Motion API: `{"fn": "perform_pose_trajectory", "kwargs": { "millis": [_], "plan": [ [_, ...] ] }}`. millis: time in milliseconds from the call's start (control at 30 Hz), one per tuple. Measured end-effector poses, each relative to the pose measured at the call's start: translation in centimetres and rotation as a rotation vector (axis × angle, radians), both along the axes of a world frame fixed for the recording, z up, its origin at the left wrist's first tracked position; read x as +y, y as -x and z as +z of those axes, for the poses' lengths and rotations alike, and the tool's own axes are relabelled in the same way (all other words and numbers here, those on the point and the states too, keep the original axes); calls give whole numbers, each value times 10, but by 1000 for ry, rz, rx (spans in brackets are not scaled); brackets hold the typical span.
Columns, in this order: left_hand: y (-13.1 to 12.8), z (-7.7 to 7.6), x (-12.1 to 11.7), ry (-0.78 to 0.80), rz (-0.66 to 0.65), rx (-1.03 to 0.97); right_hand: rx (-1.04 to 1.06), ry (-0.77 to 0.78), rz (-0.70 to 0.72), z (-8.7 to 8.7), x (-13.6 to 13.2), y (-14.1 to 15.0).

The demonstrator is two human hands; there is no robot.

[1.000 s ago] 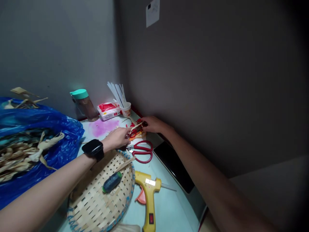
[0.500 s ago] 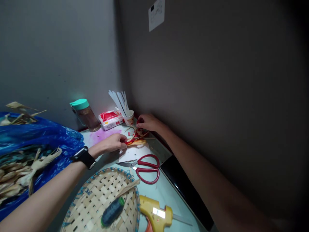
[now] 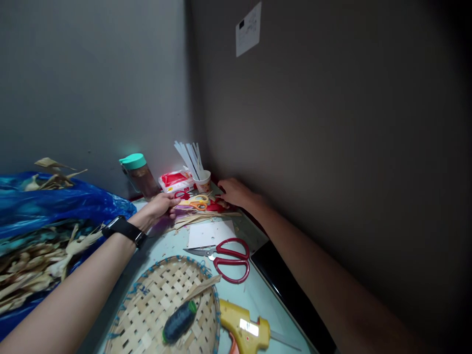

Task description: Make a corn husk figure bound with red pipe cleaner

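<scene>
My left hand (image 3: 162,205), with a black watch on the wrist, is closed on scissors with yellow-orange handles (image 3: 200,201); its fingers cover the blades. A red loop-shaped handle (image 3: 181,195) shows beside them. My right hand (image 3: 238,192) is at the back right edge of the table, thumb and forefinger apart. Just left of its fingertips lie a red item (image 3: 215,207), whose kind I cannot make out, and dried scraps. Thin dried husk strips (image 3: 199,217) lie below the scissors, behind a white card (image 3: 212,233).
Red-handled scissors (image 3: 232,260) lie nearer me, beside a woven basket (image 3: 147,314) holding a spool of dark thread (image 3: 179,322). A yellow glue gun (image 3: 245,327), black device (image 3: 283,290), blue bag of husks (image 3: 73,201), bottle (image 3: 143,179), tissue pack (image 3: 177,181) and cup of glue sticks (image 3: 202,183) surround them.
My left hand has moved left and back with the yellow-orange scissors, raising them off the card area. The husk strips now show below. My right hand stays near the back edge.
</scene>
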State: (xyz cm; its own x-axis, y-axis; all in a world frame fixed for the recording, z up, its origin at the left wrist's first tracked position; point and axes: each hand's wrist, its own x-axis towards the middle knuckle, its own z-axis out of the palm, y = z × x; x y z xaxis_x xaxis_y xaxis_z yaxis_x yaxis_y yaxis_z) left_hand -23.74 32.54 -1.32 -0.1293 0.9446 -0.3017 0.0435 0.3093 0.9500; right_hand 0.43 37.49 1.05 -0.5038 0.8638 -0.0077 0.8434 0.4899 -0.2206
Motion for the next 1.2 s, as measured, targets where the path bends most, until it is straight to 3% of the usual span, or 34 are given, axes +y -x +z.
{"fn": "perform_pose_trajectory", "kwargs": {
  "millis": [200, 300, 433, 733, 900, 1033, 1200],
  "plan": [
    [9, 6, 2, -53, 185, -120, -137, 127, 135, -2, -15, 0],
    [9, 4, -1, -72, 215, -160, -192, 35, 171, -16, -19, 3],
    [4, -5, -3, -73, 245, -165, 24, 43, 211, -27, -11, 8],
    [1, -16, -1, -52, 366, -53, 377, 128, 146, -30, 43, 34],
    [6, -13, -3, -51, 403, -3, 500, 161, 112, -40, 44, 45],
    [10, -11, -5, -43, 391, 63, 467, 201, 129, -36, 35, 42],
    [12, -13, -8, -40, 361, 207, 276, 100, 0, -16, 30, 19]
  ]
}}
